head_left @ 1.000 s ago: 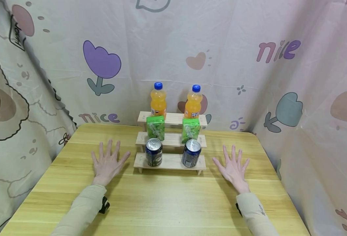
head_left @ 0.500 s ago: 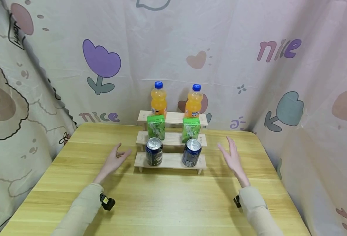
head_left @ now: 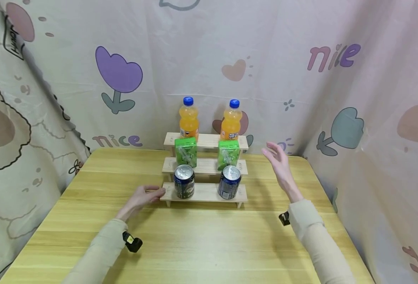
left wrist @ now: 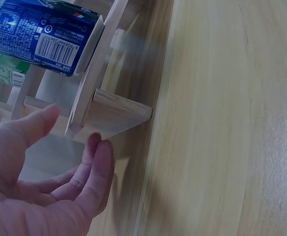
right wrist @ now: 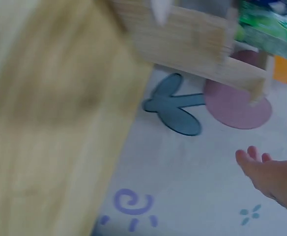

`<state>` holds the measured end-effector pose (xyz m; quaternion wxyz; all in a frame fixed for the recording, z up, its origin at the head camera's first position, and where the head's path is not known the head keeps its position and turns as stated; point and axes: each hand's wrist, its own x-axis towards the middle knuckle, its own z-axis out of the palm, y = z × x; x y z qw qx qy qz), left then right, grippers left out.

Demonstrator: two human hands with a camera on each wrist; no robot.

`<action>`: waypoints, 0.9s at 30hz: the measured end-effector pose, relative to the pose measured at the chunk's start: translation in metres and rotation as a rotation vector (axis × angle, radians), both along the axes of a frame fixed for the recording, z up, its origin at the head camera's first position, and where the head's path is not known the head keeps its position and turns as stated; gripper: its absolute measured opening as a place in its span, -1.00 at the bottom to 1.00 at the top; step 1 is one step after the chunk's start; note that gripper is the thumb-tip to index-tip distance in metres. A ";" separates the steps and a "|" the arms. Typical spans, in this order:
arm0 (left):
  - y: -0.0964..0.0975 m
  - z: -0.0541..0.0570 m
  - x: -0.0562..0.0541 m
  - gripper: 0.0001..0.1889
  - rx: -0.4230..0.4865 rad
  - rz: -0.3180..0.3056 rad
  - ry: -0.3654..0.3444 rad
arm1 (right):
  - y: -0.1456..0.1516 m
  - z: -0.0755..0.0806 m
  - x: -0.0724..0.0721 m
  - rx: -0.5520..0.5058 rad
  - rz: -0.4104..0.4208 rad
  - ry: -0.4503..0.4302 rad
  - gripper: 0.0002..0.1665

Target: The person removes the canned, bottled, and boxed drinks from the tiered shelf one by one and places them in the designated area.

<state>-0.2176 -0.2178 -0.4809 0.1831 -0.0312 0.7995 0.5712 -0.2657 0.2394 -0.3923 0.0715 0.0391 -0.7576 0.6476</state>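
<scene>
A three-step wooden display rack (head_left: pixel 206 192) stands on the table. Its lowest step carries a dark blue can on the left (head_left: pixel 184 183) and another on the right (head_left: pixel 229 184). Two green drink cartons, left (head_left: pixel 185 154) and right (head_left: pixel 228 154), occupy the middle step. On top are two orange soda bottles with blue caps, left (head_left: pixel 189 120) and right (head_left: pixel 231 120). My left hand (head_left: pixel 142 200) is at the left end of the lowest step, thumb and bent fingers apart around its corner (left wrist: pixel 73 129). My right hand (head_left: pixel 280 163), fingers loosely bent, is raised right of the rack, holding nothing.
The wooden table (head_left: pixel 202 244) extends in front of the rack and to both sides. A patterned cloth (head_left: pixel 276 27) hangs behind the table and along both sides. Black wrist cameras, left (head_left: pixel 132 242) and right (head_left: pixel 284 218), sit at the sleeves.
Both hands lay spread flat on the table, then lifted. My left hand has moved right to the lowest step's end; my right hand has risen toward the back. The rack and drinks stayed put.
</scene>
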 end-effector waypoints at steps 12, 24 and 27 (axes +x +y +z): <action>0.006 0.000 -0.002 -0.47 -0.005 0.025 0.018 | -0.008 0.079 -0.028 0.072 0.153 0.014 -0.25; 0.011 -0.001 -0.005 -0.59 0.065 0.038 0.008 | -0.038 0.126 -0.055 0.272 0.271 -0.036 -0.22; 0.012 -0.001 -0.006 -0.59 0.068 0.046 -0.004 | -0.045 0.130 -0.060 0.303 0.291 -0.048 -0.21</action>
